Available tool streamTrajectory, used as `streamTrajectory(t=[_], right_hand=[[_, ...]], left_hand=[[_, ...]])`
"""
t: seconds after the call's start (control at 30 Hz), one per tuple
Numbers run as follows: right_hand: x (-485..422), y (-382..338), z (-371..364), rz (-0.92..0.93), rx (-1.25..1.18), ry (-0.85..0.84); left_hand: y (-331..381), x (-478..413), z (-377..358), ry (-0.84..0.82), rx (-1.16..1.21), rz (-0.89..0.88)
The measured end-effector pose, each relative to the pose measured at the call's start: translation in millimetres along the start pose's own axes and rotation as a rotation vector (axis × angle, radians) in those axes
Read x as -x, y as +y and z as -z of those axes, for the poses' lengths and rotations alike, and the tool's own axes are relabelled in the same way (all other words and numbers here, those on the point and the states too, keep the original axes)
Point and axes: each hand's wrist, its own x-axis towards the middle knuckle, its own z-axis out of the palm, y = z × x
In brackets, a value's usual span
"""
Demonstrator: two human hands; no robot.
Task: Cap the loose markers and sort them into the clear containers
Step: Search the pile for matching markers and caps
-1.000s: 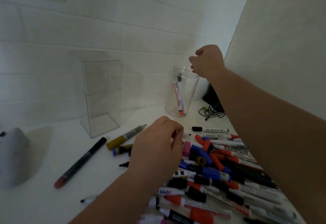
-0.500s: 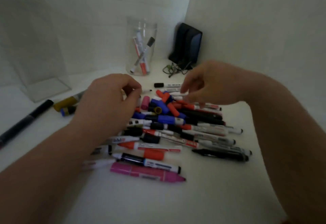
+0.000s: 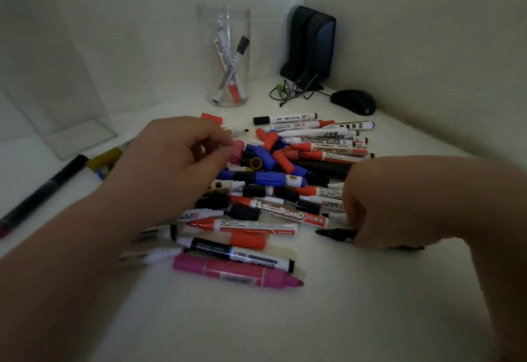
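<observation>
A jumbled pile of markers (image 3: 281, 215), red, blue, black and white, some uncapped among loose caps, fills the centre of the frame. A fat pink marker (image 3: 236, 272) lies at its lower edge. The right hand (image 3: 399, 205), at right, curls its fingers round a thin black marker (image 3: 336, 233). The left hand (image 3: 176, 162) hovers left of centre, thumb and forefinger together; I cannot tell whether they hold anything. The round clear jar (image 3: 205, 48), top centre, holds a few markers.

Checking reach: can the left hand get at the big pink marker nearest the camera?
Probably yes: the pink marker lies exposed at the near edge of the pile, and the left hand hovers just beyond it, nothing between.
</observation>
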Motion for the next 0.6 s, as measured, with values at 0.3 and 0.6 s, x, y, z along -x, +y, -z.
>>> streamTrajectory(t=[0.3, 0.6], right_hand=[[23.6, -0.8, 12.9, 0.088, -0.095, 0.119], [-2.0, -8.3, 48.1, 0.324, -0.377, 0.359]], left_hand=[[-0.2, 0.2, 9.4, -0.558, -0.221, -0.172], [1.5, -2.7, 8.7, -0.628, -0.314, -0.125]])
